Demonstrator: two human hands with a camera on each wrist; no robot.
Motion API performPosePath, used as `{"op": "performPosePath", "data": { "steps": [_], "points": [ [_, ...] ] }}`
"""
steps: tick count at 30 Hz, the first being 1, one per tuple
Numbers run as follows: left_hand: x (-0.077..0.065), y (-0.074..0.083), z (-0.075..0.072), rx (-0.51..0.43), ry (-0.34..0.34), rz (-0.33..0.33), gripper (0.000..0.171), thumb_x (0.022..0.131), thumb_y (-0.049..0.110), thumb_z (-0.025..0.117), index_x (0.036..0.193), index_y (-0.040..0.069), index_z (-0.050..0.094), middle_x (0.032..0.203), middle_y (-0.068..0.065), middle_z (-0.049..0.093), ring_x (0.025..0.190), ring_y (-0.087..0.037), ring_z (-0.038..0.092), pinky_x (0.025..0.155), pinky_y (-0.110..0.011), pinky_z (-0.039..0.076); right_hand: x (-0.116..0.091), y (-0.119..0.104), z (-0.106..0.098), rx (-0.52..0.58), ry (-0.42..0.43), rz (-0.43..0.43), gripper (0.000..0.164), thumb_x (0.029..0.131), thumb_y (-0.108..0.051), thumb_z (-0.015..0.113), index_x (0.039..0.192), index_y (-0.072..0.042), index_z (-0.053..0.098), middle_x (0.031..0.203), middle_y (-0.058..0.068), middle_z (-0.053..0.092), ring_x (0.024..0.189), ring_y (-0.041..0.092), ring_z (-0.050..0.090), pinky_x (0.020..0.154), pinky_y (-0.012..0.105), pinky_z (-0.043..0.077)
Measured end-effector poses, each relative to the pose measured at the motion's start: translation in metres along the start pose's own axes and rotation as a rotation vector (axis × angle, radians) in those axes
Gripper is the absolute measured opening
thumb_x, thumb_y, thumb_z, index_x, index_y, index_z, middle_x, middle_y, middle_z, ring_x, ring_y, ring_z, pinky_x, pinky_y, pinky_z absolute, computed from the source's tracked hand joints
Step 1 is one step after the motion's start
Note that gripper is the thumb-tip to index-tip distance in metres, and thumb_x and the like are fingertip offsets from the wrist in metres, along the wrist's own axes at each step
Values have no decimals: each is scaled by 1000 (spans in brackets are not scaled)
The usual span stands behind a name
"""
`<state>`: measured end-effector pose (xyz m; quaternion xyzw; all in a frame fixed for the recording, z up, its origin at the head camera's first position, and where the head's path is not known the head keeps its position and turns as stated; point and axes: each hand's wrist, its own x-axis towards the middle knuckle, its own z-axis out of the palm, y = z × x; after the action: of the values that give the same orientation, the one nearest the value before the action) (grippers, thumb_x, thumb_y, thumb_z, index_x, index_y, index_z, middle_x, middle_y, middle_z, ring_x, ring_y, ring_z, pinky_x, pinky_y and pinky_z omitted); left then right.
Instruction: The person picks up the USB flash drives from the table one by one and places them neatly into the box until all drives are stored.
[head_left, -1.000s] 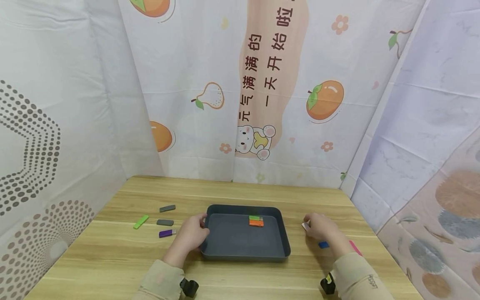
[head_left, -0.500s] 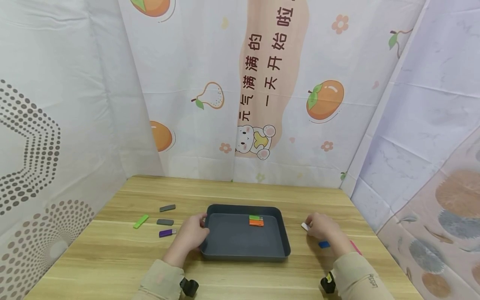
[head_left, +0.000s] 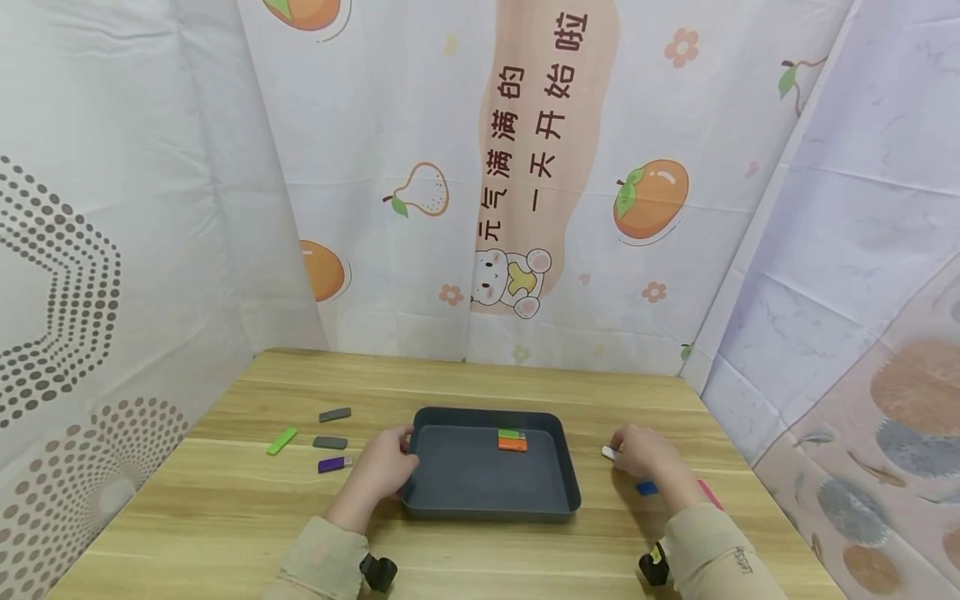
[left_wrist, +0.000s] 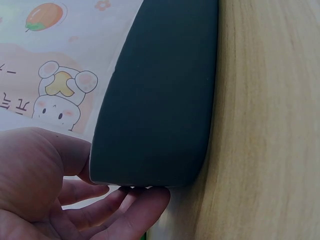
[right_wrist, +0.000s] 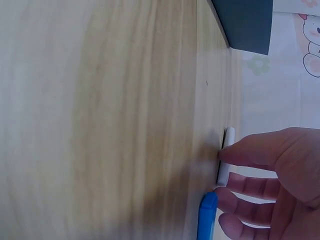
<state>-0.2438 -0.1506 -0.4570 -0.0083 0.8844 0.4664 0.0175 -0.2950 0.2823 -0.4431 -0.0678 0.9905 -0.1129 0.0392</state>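
A dark grey rectangular tray (head_left: 491, 479) sits mid-table, with a green USB stick (head_left: 512, 434) and an orange USB stick (head_left: 512, 445) side by side in its far right part. My left hand (head_left: 386, 463) grips the tray's left wall, thumb over the rim and fingers along the outside, as the left wrist view shows. Right of the tray, my right hand (head_left: 643, 454) pinches a small white stick (right_wrist: 229, 137) low over the table, thumb on its near face; the fingers partly hide it. A blue USB stick (right_wrist: 207, 215) lies just below these fingers.
At left on the wooden table (head_left: 480, 562) lie a purple USB stick (head_left: 331, 465), two grey sticks (head_left: 330, 442) and a bright green stick (head_left: 282, 441). A pink stick (head_left: 710, 493) shows beside the right forearm. Printed curtains (head_left: 390, 275) stand behind and at both sides.
My right hand has shifted very slightly to the right, baring a bit more of the white stick. My left hand and the tray stay put.
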Motion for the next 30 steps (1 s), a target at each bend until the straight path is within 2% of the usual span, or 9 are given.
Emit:
{"op": "performPosePath", "data": {
  "steps": [12, 21, 30],
  "points": [
    [1, 1, 0, 3, 5, 17, 56, 89, 0, 63, 144, -6, 51, 119, -24, 60, 70, -22, 62, 44, -34, 54, 3, -4, 3, 8, 25, -25, 8, 84, -10, 74, 91, -11, 73, 79, 2, 61, 73, 23, 54, 70, 45, 49],
    [0, 0, 1, 1, 4, 20, 56, 89, 0, 63, 143, -6, 52, 118, -23, 61, 71, -22, 62, 43, -34, 54, 3, -3, 4, 9, 30, -28, 7, 83, -10, 75, 89, -12, 72, 77, 1, 60, 71, 22, 53, 67, 43, 48],
    [0, 0, 1, 6, 6, 17, 56, 89, 0, 63, 144, -6, 52, 119, -24, 61, 70, -22, 62, 43, -34, 54, 4, -3, 2, 41, 1, -12, 8, 85, -10, 74, 92, -10, 72, 80, 2, 62, 74, 21, 54, 69, 43, 49]
  ]
}}
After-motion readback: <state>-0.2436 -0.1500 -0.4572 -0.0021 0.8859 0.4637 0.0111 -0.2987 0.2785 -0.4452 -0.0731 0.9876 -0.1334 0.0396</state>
